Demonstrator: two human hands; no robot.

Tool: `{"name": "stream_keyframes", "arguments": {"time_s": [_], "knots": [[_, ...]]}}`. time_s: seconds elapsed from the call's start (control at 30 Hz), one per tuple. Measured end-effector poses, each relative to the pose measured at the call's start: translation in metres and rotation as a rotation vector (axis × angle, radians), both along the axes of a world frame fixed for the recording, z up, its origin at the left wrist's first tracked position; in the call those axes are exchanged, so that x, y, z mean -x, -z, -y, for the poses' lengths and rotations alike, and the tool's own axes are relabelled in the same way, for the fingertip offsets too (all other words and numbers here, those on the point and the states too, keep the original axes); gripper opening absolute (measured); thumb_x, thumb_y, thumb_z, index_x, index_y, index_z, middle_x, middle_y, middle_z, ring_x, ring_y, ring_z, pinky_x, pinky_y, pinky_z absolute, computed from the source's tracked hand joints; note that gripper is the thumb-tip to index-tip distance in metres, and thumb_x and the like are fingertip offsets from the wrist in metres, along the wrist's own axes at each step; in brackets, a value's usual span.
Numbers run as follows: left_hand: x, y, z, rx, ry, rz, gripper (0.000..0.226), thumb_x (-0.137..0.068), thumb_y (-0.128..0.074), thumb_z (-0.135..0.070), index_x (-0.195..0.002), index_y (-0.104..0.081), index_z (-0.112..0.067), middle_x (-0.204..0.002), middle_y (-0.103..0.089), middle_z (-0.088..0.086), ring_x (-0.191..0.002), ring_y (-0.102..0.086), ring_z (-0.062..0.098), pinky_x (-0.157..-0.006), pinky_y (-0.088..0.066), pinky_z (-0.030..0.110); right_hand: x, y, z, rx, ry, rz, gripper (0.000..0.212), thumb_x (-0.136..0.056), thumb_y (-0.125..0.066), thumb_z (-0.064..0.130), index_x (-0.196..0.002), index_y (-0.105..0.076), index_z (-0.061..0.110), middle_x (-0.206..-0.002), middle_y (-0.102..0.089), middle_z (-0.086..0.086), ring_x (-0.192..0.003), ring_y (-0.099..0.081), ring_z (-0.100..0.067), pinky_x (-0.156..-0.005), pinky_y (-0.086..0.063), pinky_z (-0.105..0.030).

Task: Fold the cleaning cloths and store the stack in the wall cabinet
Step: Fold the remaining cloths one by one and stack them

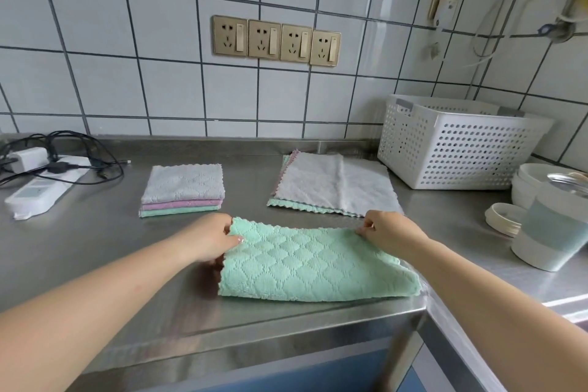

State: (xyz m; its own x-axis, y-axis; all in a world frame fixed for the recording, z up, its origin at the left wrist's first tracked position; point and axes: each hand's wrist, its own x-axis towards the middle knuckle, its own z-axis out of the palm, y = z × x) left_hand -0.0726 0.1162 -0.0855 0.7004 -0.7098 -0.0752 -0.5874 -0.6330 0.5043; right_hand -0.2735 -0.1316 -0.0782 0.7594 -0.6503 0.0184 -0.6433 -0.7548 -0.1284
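Head cam has you mid-fold on the green cloth, already doubled over once with the fold crease on the near side, by the counter's front edge. Your left hand is pinching the far-left corner and your right hand is pinching the far-right corner, both closed tight on the loose edges, so the cloth hangs out toward you from your fingertips. Its long axis runs left to right between your two hands, which makes the next fold look like a sideways one, one hand carrying its corner across to the other. Neither hand is obviously nearer; they're pretty much even. Room is fine to your left, bare steel out past the left fingers. Just beyond your left fingers sits the folded stack, and just beyond the right ones the unfolded pile, both apart from the green cloth. Watch the right side though: the cloth's right end is already close to the counter corner, and the cup and jar lid sit further out that way.
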Motion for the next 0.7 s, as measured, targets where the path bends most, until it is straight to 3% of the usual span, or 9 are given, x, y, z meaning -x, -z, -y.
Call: {"name": "stream_keyframes", "arguments": {"time_s": [0.2,0.3,0.4,0.47,0.53,0.6,0.7], "knots": [[-0.004,-0.002,0.008,-0.099,0.039,0.129,0.037,-0.089,-0.058,-0.031,-0.063,-0.035,-0.017,-0.056,-0.039,-0.003,-0.049,-0.035,0.012,-0.046,-0.022,0.027,-0.006,0.005,0.008,0.028,0.024,0.005,0.017,-0.095,-0.045,0.032,-0.09,-0.053,0.018,-0.085,-0.06,-0.002,-0.081,-0.059,-0.025,-0.056,-0.039,-0.029],[-0.005,-0.002,0.008,-0.09,0.026,0.121,0.029,-0.089,-0.058,-0.034,-0.072,-0.042,-0.017,-0.062,-0.044,-0.004,-0.055,-0.039,0.011,-0.05,-0.026,0.027,-0.009,0.005,0.008,0.061,0.057,0.055,0.019,-0.095,-0.048,0.035,-0.095,-0.055,0.018,-0.091,-0.063,-0.002,-0.082,-0.059,-0.025,-0.058,-0.041,-0.029],[0.0,-0.008,0.003,-0.019,-0.016,0.233,0.029,-0.088,-0.057,-0.042,-0.106,-0.05,-0.02,-0.095,-0.055,-0.005,-0.09,-0.054,0.014,-0.074,-0.042,0.028,-0.011,0.0,-0.005,0.114,0.017,0.18,0.026,-0.094,-0.051,0.037,-0.111,-0.058,0.019,-0.113,-0.059,-0.003,-0.098,-0.058,-0.025,-0.075,-0.049,-0.034],[0.01,-0.012,0.004,0.017,0.032,0.372,0.037,-0.09,-0.053,-0.042,-0.122,-0.049,-0.023,-0.119,-0.051,-0.003,-0.113,-0.05,0.017,-0.093,-0.041,0.032,-0.016,-0.004,-0.027,0.112,-0.089,0.224,0.032,-0.096,-0.048,0.035,-0.122,-0.057,0.02,-0.126,-0.054,-0.003,-0.109,-0.056,-0.024,-0.086,-0.049,-0.035],[0.032,-0.016,0.012,0.006,0.151,0.395,0.038,-0.095,-0.045,-0.036,-0.13,-0.047,-0.022,-0.135,-0.045,-0.002,-0.126,-0.042,0.019,-0.104,-0.035,0.032,-0.025,-0.003,-0.058,0.076,-0.201,0.169,0.037,-0.097,-0.043,0.034,-0.131,-0.052,0.023,-0.138,-0.048,-0.002,-0.121,-0.051,-0.023,-0.101,-0.042,-0.037],[0.054,-0.01,0.025,-0.043,0.265,0.372,0.039,-0.097,-0.038,-0.027,-0.134,-0.045,-0.017,-0.144,-0.039,0.0,-0.135,-0.033,0.02,-0.11,-0.029,0.032,-0.036,0.008,-0.085,0.042,-0.275,0.043,0.043,-0.098,-0.038,0.036,-0.139,-0.043,0.026,-0.149,-0.036,0.0,-0.136,-0.035,-0.021,-0.115,-0.024,-0.045],[0.075,0.009,0.038,-0.143,0.308,0.369,0.045,-0.097,-0.031,-0.018,-0.141,-0.033,-0.009,-0.153,-0.027,0.006,-0.143,-0.02,0.019,-0.116,-0.019,0.033,-0.043,0.03,-0.105,-0.003,-0.308,-0.021,0.047,-0.1,-0.029,0.036,-0.145,-0.031,0.026,-0.157,-0.021,0.003,-0.146,-0.014,-0.017,-0.117,-0.01,-0.05]]}}
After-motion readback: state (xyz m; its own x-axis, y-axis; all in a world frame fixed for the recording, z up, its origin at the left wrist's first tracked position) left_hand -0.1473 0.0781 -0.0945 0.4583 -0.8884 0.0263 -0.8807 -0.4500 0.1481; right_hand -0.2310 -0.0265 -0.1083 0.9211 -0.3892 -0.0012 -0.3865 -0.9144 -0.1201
